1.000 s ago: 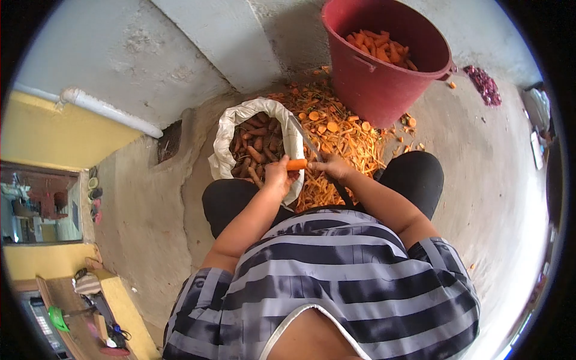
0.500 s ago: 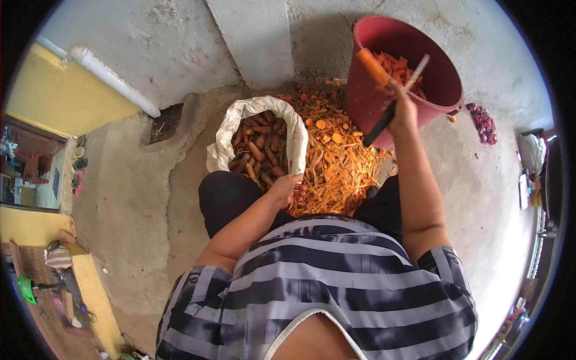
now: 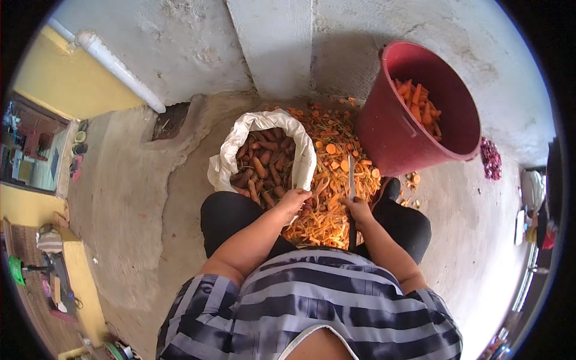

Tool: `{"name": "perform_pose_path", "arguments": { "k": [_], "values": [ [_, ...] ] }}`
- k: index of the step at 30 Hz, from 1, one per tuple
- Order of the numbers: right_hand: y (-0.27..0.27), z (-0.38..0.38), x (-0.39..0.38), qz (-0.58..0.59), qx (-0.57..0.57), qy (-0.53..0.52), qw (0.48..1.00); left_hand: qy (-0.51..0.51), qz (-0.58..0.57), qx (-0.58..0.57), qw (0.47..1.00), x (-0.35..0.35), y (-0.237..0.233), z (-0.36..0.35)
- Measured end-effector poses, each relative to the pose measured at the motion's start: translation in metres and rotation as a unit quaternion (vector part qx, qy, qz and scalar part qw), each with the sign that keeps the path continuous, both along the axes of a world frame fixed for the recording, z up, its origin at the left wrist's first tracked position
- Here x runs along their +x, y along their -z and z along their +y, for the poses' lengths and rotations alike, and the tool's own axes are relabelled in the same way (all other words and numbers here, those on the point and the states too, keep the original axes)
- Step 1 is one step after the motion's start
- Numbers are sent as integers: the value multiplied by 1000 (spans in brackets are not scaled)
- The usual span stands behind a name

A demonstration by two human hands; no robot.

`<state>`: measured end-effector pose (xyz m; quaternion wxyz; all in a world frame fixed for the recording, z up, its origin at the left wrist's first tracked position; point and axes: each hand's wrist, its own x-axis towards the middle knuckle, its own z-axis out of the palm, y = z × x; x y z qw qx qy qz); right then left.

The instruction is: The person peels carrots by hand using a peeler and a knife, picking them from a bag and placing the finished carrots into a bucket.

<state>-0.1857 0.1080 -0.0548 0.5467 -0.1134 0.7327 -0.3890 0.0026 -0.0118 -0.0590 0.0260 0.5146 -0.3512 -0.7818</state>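
My left hand is closed on the near right rim of the white sack, which holds unpeeled carrots. My right hand grips a knife by its dark handle, blade pointing away from me over the heap of orange peelings. Cut carrot ends lie on the heap. At the upper right, a red bucket leans with peeled carrots inside.
My bent knees flank the peelings. Behind the sack stands a grey wall, with a hole in the floor to its left. A dark red pile lies right of the bucket. Footwear sits at the far left.
My right hand has come back from the bucket to the peelings with the knife; the peeled carrot it held is gone from it. My left hand stays at the sack's rim.
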Motion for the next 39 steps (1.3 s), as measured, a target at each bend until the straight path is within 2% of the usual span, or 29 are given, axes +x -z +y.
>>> {"name": "perform_pose_path", "arguments": {
  "k": [3, 5, 6, 7, 8, 13, 14, 16, 17, 18, 19, 20, 22, 25, 28, 32, 33, 35, 39],
  "values": [
    [24, -6, -2, -49, 6, 7, 999, -37, -47, -5, 998, -12, 6, -33],
    [41, -15, -8, -62, -23, 12, 998, -63, -44, -20, 997, -10, 35, -73],
    [37, -20, -8, -69, 22, 14, 997, -77, -49, -23, 996, -10, 48, -90],
    [35, -24, -7, -66, 28, 13, 997, -96, -111, -47, 988, -14, 52, -108],
    [34, -26, -6, -63, 34, 11, 997, -106, -119, -61, 985, -11, 68, -126],
    [45, -39, -7, -85, 51, -8, 995, -64, -195, -99, 974, 2, 125, -225],
    [47, -42, -9, -89, 62, -9, 994, 48, -253, -183, 949, 11, 149, -251],
    [52, -47, -11, -95, 73, -21, 993, 113, -342, -384, 850, 5, 130, -278],
    [58, -46, -13, -93, 71, -25, 993, 189, -417, -383, 802, 0, 113, -304],
    [63, -47, -14, -92, 68, -30, 993, 95, -422, -411, 803, -2, 104, -319],
    [57, -53, -14, -60, 86, -35, 994, 59, -414, -457, 785, 1, 113, -330],
    [58, -56, -15, -25, 92, -58, 994, 75, -403, -445, 796, 4, 123, -333],
    [59, -62, -15, 45, 106, -103, 988, 103, -462, -500, 725, 3, 149, -317],
    [59, -67, -19, 106, 109, -124, 981, 369, -483, -351, 712, -4, 187, -316],
    [68, -66, -22, 143, 101, -79, 981, 321, -453, -558, 617, -9, 220, -317],
    [77, -68, -24, 166, 120, -128, 970, 230, -403, -667, 583, -9, 268, -347],
    [82, -63, -23, 168, 112, -152, 968, 222, -394, -671, 587, -8, 272, -355],
    [95, -59, -20, 179, 106, -183, 961, 241, -392, -627, 629, -7, 262, -368],
    [90, -74, -21, 200, 140, -222, 944, 348, -407, -377, 756, -10, 213, -380]
  ]
}}
